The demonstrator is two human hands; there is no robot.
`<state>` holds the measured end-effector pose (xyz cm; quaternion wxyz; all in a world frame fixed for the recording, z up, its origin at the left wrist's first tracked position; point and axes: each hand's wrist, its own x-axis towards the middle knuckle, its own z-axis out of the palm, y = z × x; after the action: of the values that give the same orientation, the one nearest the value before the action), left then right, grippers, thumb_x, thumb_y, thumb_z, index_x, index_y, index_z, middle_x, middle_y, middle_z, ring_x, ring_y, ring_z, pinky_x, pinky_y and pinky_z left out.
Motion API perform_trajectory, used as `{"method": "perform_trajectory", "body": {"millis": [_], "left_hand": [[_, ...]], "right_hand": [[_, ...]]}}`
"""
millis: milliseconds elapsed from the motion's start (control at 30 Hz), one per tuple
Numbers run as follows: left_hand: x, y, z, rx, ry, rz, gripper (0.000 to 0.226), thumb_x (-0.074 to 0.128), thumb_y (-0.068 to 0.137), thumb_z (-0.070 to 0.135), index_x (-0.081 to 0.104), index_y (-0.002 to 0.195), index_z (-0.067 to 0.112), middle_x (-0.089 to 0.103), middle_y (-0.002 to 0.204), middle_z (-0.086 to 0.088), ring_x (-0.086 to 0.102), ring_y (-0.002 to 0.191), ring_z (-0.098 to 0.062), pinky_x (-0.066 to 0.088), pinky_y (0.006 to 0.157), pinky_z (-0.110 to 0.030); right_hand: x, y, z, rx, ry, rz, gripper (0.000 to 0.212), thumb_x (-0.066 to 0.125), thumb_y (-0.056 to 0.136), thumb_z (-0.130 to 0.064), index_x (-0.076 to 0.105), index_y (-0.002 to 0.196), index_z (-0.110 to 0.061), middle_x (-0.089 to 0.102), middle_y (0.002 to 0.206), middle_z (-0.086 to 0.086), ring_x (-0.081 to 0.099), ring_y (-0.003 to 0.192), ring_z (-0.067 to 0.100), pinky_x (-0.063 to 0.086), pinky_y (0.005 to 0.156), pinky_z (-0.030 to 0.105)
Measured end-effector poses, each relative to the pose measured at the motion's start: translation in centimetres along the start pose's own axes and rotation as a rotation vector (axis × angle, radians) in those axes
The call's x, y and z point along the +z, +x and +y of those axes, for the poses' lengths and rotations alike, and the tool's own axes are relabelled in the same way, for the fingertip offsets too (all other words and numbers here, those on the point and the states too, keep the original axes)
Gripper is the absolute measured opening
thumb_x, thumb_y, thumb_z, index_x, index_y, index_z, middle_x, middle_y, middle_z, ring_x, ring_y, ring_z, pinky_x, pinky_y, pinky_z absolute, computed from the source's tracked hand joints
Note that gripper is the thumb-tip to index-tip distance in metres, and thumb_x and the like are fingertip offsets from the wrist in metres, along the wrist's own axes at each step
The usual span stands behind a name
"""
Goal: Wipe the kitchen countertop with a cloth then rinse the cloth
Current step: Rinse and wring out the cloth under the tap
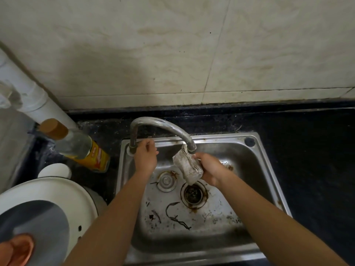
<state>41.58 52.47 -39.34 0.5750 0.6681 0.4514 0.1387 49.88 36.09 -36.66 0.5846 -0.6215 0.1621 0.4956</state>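
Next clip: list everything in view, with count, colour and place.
cloth: one, dirty white, under the faucet spout
faucet: one, silver, sink's back left
sink: one, stained steel, in the countertop
drain: one, dark, sink floor
strainer: one, steel, left of drain
countertop: one, black, around the sink
bottle: one, clear, brown cap, yellow label, left of sink
pipe: one, white, left corner
appliance: one, white and grey, lower left
wall: one, cream tiles, behind
left hand: one, at the faucet base
right hand: one, gripping the cloth
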Motion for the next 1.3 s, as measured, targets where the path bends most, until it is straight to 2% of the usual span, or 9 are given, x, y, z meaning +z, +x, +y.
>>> {"method": "perform_trajectory", "body": {"millis": [233, 433, 567, 667, 733, 900, 967, 1067, 1300], "left_hand": [[-0.1, -1.0, -0.7, 0.041, 0.039, -0.008, 0.015, 0.043, 0.099, 0.027, 0.056, 0.099, 0.019, 0.064, 0.101, -0.004, 0.064, 0.092, -0.017, 0.048, 0.083, -0.031], [0.7, -3.9, -2.0, 0.040, 0.023, 0.063, 0.039, 0.045, 0.098, 0.027, 0.039, 0.137, 0.025, 0.062, 0.089, -0.002, 0.064, 0.079, -0.019, 0.047, 0.062, -0.025], [2.6, -5.8, -4.0, -0.133, 0.006, -0.043, 0.027, 0.044, 0.098, 0.031, 0.055, 0.120, 0.019, 0.063, 0.111, -0.010, 0.061, 0.097, -0.023, 0.052, 0.087, -0.040], [4.0, -5.9, -4.0, -0.336, -0.125, -0.174, 0.028, 0.043, 0.098, 0.038, 0.063, 0.088, 0.021, 0.066, 0.101, -0.007, 0.060, 0.089, -0.017, 0.048, 0.086, -0.036], [4.7, -5.7, -3.7, -0.426, -0.157, -0.219, 0.039, 0.042, 0.095, 0.050, 0.068, 0.092, 0.020, 0.069, 0.100, -0.003, 0.061, 0.094, -0.017, 0.048, 0.091, -0.038], [6.0, -4.5, -4.8, -0.502, -0.182, -0.204, 0.065, 0.044, 0.067, 0.078, 0.069, 0.102, 0.029, 0.070, 0.105, 0.000, 0.061, 0.104, -0.020, 0.046, 0.097, -0.044], [5.8, -5.0, -3.7, -0.444, -0.151, -0.226, 0.054, 0.051, 0.074, 0.070, 0.068, 0.104, 0.028, 0.070, 0.105, 0.000, 0.062, 0.103, -0.019, 0.048, 0.096, -0.043], [5.5, -5.5, -2.8, -0.327, -0.112, -0.213, 0.016, 0.058, 0.091, 0.031, 0.066, 0.103, 0.023, 0.068, 0.106, -0.002, 0.062, 0.097, -0.016, 0.052, 0.088, -0.037], [5.4, -5.4, -2.3, -0.304, -0.237, -0.164, 0.025, 0.051, 0.097, 0.026, 0.061, 0.118, 0.017, 0.065, 0.108, -0.005, 0.063, 0.095, -0.016, 0.053, 0.067, -0.025]], "right_hand": [[0.6, 0.6, 0.5, 0.002, 0.039, -0.017, 0.024, 0.052, 0.093, -0.018, 0.064, 0.109, -0.004, 0.071, 0.104, 0.017, 0.066, 0.100, 0.029, 0.050, 0.096, 0.044], [0.0, 1.0, 1.3, -0.049, 0.005, -0.012, 0.031, 0.058, 0.090, -0.028, 0.067, 0.111, -0.006, 0.071, 0.105, 0.014, 0.067, 0.101, 0.029, 0.050, 0.096, 0.046], [-0.5, 0.9, 2.0, -0.101, -0.055, 0.019, 0.039, 0.074, 0.079, -0.029, 0.066, 0.110, -0.006, 0.072, 0.101, 0.015, 0.069, 0.097, 0.031, 0.052, 0.093, 0.048], [-0.6, 0.7, 2.1, -0.116, -0.079, 0.061, 0.032, 0.070, 0.081, -0.019, 0.065, 0.108, -0.003, 0.071, 0.100, 0.017, 0.069, 0.093, 0.031, 0.055, 0.088, 0.043], [-0.7, 0.6, 2.1, -0.117, -0.065, 0.084, 0.025, 0.064, 0.087, -0.018, 0.065, 0.107, -0.001, 0.071, 0.098, 0.016, 0.070, 0.089, 0.028, 0.057, 0.077, 0.034], [-0.9, 1.2, 1.9, -0.079, -0.128, 0.166, 0.041, 0.054, 0.094, -0.039, 0.063, 0.111, -0.003, 0.072, 0.097, 0.014, 0.070, 0.090, 0.026, 0.055, 0.086, 0.037], [-1.0, 1.3, 1.8, -0.035, -0.252, 0.232, 0.052, 0.047, 0.094, -0.051, 0.061, 0.112, -0.005, 0.069, 0.101, 0.013, 0.067, 0.091, 0.023, 0.055, 0.083, 0.033], [-1.1, 0.8, 1.9, -0.061, -0.308, 0.242, 0.050, 0.043, 0.096, -0.049, 0.057, 0.122, -0.007, 0.061, 0.111, 0.006, 0.057, 0.095, 0.020, 0.048, 0.076, 0.025], [-1.4, 1.4, 2.5, -0.124, -0.336, 0.258, 0.031, 0.053, 0.095, -0.036, 0.066, 0.107, -0.010, 0.066, 0.108, 0.010, 0.062, 0.099, 0.025, 0.052, 0.079, 0.031]]}}
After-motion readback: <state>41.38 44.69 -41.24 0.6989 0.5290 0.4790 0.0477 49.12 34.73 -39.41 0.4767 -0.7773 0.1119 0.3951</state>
